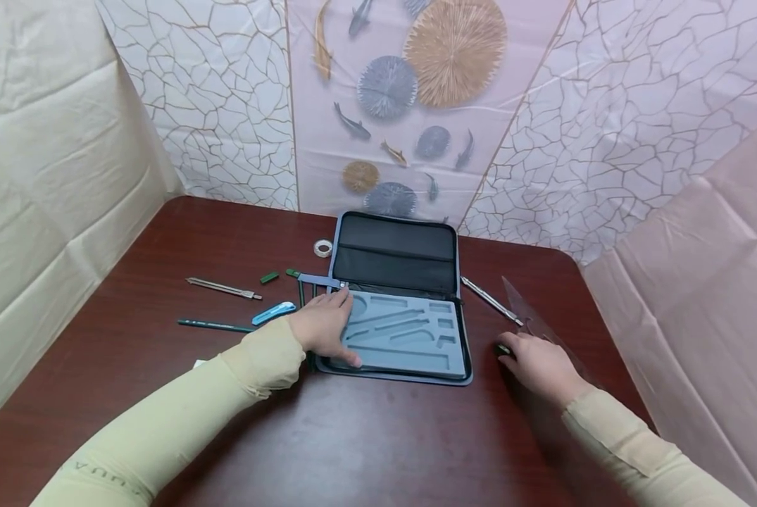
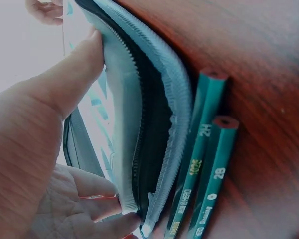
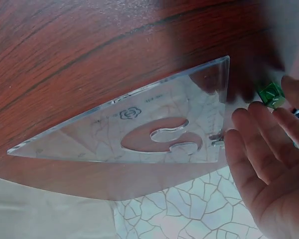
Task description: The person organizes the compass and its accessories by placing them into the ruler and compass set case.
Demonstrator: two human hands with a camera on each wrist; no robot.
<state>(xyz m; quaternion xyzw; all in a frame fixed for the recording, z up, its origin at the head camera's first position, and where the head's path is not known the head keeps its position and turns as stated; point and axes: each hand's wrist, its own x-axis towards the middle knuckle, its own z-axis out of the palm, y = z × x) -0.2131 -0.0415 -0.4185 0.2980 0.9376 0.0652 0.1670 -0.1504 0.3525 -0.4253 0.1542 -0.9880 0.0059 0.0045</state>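
Observation:
An unzipped blue case lies flat on the table, its dark lid folded back. In its base sits a pale grey-blue insert with shaped hollows. My left hand rests with spread fingers on the case's left side, the thumb at the near corner. Beside that zipped edge lie two green pencils, marked 2H and 2B. Right of the case, my right hand pinches a small see-through green block between thumb and fingertips. A clear set square lies right next to those fingers.
Left of the case lie a metal compass, a small green block, a light blue cutter and another pencil. A tape roll is near the lid. A silver pen-like tool lies to the right.

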